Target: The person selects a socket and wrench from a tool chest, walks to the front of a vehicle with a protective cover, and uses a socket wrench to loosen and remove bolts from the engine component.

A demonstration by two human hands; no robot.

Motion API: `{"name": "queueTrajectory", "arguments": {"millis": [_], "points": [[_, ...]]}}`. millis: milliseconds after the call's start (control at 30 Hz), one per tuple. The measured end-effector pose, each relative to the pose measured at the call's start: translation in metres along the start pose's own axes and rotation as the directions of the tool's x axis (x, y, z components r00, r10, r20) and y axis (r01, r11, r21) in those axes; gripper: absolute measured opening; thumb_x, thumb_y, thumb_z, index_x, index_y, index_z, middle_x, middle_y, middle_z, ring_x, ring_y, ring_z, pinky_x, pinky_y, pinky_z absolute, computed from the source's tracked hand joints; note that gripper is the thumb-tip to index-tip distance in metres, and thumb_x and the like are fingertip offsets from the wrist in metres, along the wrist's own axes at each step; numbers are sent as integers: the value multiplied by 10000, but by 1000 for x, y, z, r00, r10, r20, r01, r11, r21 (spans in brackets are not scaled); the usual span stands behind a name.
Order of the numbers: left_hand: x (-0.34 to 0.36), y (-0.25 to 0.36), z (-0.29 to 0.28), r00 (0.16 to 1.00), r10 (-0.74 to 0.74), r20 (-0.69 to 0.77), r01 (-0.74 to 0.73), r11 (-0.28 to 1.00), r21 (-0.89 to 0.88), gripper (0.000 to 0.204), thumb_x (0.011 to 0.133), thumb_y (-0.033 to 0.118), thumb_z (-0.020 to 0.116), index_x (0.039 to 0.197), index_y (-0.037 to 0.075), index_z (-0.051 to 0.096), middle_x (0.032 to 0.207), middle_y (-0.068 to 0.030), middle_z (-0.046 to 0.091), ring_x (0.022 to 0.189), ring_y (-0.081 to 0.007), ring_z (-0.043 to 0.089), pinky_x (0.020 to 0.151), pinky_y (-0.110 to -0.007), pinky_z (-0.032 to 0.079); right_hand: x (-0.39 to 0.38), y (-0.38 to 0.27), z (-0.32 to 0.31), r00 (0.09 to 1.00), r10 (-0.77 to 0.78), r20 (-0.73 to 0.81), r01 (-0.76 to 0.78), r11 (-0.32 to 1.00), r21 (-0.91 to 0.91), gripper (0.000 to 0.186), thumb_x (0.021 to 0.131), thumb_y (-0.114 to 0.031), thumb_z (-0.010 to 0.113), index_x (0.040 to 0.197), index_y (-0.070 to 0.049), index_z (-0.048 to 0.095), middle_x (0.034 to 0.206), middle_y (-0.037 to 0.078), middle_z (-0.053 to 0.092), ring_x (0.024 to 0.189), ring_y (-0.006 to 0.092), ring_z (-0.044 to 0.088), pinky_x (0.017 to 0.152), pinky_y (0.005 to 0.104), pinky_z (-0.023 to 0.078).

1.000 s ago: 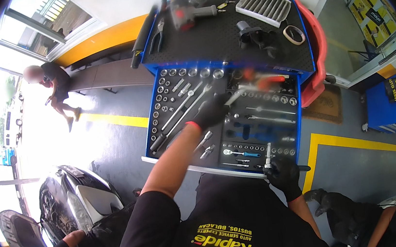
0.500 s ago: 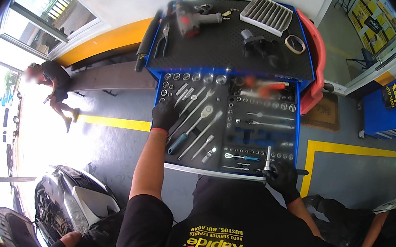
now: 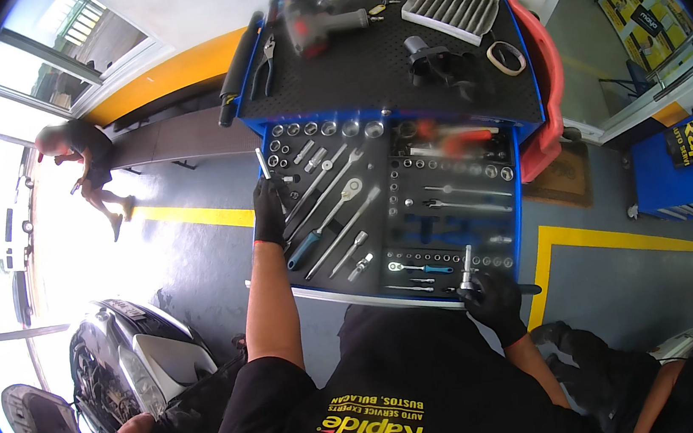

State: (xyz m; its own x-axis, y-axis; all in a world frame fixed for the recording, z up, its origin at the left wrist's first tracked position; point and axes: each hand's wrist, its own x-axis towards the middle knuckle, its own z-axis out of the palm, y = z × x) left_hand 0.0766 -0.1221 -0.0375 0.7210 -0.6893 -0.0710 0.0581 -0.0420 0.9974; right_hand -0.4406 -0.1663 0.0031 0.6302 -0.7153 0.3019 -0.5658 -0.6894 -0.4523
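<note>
My left hand, in a black glove, is closed around a slim silver extension bar at the left edge of an open tool drawer. The bar's bright end sticks up past the fingers. At the drawer's front right, my gloved right hand grips a ratchet with a dark handle; a silver shaft stands out from its head. Chrome sockets, a large ratchet with a blue-green handle and a smaller ratchet lie in the black inserts.
On the cabinet top lie an impact wrench, pliers, a pleated filter and a black part. A red plastic piece flanks the right side. A seated person is at far left, near a motorcycle.
My left hand has drawn back from the socket tray toward the drawer's left edge, and a silver bar now shows upright in it. My right hand keeps its hold on the ratchet.
</note>
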Motion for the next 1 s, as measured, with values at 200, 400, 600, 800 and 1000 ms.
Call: {"name": "queueTrajectory", "arguments": {"millis": [200, 400, 600, 800, 1000], "points": [[4, -12, 10, 914, 400, 68, -398, 853, 337, 123, 991, 170, 609, 1034, 62, 650, 850, -55, 708, 606, -92, 570, 520, -252, 443, -3, 5, 3, 1000, 4, 13, -4, 1000, 3, 285, 764, -314, 857, 892, -112, 703, 884, 65, 655, 783, 282, 663, 669, 418, 532], [14, 4, 24, 999, 9, -45, 17, 843, 538, 237, 986, 249, 632, 1104, 48, 673, 902, -113, 738, 724, -216, 697, 611, -360, 544, -3, 7, 5, 1000, -30, 7, 30, 1000, 6, 304, 763, -294, 858, 935, -112, 686, 879, 75, 649, 778, 290, 663, 664, 420, 531], [4, 19, 42, 930, 360, 77, -177, 255, 951, 316, 906, 363, 676, 1093, 109, 704, 1004, -190, 727, 917, -424, 695, 780, -549, 554, 2, 5, 1, 999, -47, -11, 48, 999, 27, 297, 766, -282, 858, 919, -99, 681, 862, 77, 636, 757, 291, 654, 643, 423, 520], [23, 40, 32, 985, 137, 106, -134, 208, 969, 311, 841, 398, 724, 1022, 146, 744, 1020, -159, 742, 955, -391, 707, 830, -510, 565, 4, 6, -2, 999, -40, -21, 41, 997, 72, 292, 772, -301, 857, 899, -90, 701, 870, 83, 649, 739, 287, 653, 652, 420, 526], [38, 40, 20, 946, 128, 298, -307, 54, 950, 389, 790, 426, 807, 1019, 120, 734, 1001, -169, 735, 994, -397, 692, 835, -527, 555, -1, 12, -1, 996, -55, -65, 56, 998, 13, 346, 791, -349, 843, 998, -92, 740, 934, 105, 678, 881, 304, 695, 782, 427, 569]]}}
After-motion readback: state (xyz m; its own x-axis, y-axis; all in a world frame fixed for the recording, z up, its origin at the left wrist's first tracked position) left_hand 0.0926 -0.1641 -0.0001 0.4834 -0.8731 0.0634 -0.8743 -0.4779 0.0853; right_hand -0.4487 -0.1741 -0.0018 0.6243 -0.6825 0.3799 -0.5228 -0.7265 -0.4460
